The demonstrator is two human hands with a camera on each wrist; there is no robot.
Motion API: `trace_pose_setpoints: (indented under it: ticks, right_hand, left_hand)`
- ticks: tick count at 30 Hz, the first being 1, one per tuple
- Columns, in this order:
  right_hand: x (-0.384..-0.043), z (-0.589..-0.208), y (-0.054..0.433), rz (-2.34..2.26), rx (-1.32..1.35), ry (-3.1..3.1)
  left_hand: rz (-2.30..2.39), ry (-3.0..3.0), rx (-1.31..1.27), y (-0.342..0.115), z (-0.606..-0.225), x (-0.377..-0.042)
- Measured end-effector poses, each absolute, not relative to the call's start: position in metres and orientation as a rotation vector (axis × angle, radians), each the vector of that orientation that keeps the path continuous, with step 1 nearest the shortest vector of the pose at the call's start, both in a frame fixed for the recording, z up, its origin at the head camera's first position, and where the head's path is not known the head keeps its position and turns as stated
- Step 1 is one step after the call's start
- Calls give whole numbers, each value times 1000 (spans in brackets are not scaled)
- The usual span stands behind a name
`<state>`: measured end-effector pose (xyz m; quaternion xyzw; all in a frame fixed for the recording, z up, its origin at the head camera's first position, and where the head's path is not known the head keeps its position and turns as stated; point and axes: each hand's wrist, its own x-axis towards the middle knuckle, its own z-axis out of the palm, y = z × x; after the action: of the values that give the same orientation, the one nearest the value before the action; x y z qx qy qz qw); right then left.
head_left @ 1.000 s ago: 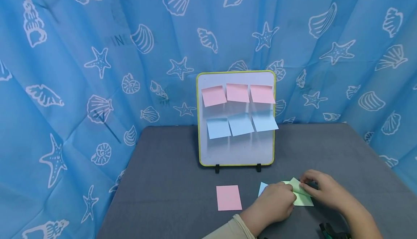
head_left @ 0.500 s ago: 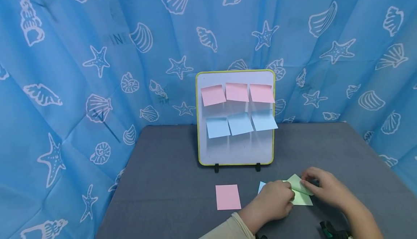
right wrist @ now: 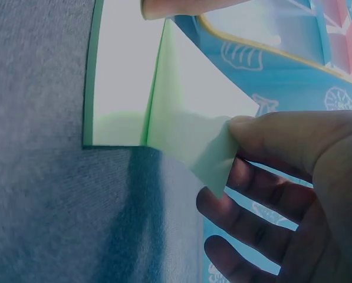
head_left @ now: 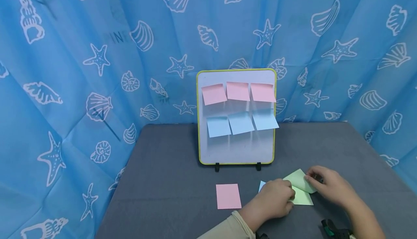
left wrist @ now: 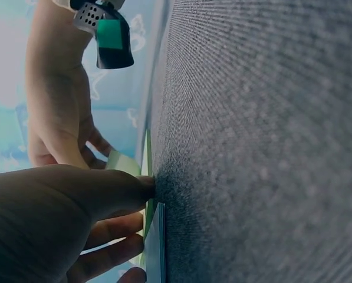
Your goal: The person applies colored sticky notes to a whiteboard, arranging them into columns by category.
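The right hand (head_left: 329, 185) pinches the top green sheet (head_left: 298, 179) between thumb and finger, other fingers loosely parted; the left hand (head_left: 274, 199), fingers bent, holds the green pad (head_left: 302, 197) against the desk (head_left: 169, 181). The sheet has lifted and folded back farther, so peeling seems well under way though not complete.

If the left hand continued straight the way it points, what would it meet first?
Probably the lifted green sheet, then the right hand pinching it, though the depth is hard to judge.
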<state>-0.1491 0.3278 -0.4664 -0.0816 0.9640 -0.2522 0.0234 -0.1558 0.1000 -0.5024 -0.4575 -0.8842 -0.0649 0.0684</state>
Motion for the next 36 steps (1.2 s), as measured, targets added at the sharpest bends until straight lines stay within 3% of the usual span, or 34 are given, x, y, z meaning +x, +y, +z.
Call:
trace_pose_setpoints:
  ticks: [25, 36]
  right_hand:
    - [-141, -450, 354, -773, 142, 3274]
    - [-145, -435, 326, -840, 21, 3358]
  left_hand:
    - [-260, -2657, -1410, 95, -499, -154]
    - [-397, -2667, -1516, 88, -496, -163]
